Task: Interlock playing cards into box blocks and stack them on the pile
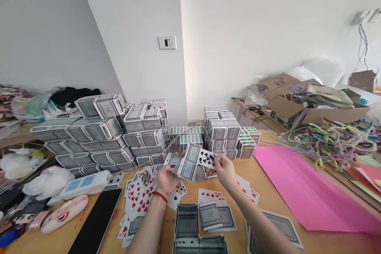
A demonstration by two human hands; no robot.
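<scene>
Holding a cluster of gray-backed playing cards point(188, 169) just above a wooden table point(266, 184), grasping its left end with the thumb and fingers of the left hand point(167, 180), banded at the wrist by a red cord bracelet point(160, 196), and pinching a face-up clubs card point(206, 158) by its right end in the right hand point(226, 170). Shown between both hands, with the clubs card touching the patterned backs and some fingers partly hidden behind, too covered to tell how they press. Working over loose face-up cards point(139, 198), many of them hearts, spread around the left arm. Facing, in the foreground, an open-topped card box point(187, 222) with a pair of card backs point(210, 215) just beside it. Backed by a large left stack point(104, 129), a middle stack point(144, 139) and a right stack point(223, 131) of card-covered blocks, with green-and-white boxes point(190, 139) between the latter two. Flanked at left by a black phone point(97, 222) and a white power strip point(86, 184), and at right by pink paper point(300, 190), tangled fuzzy strands point(333, 143) and an open cardboard box point(290, 113).
</scene>
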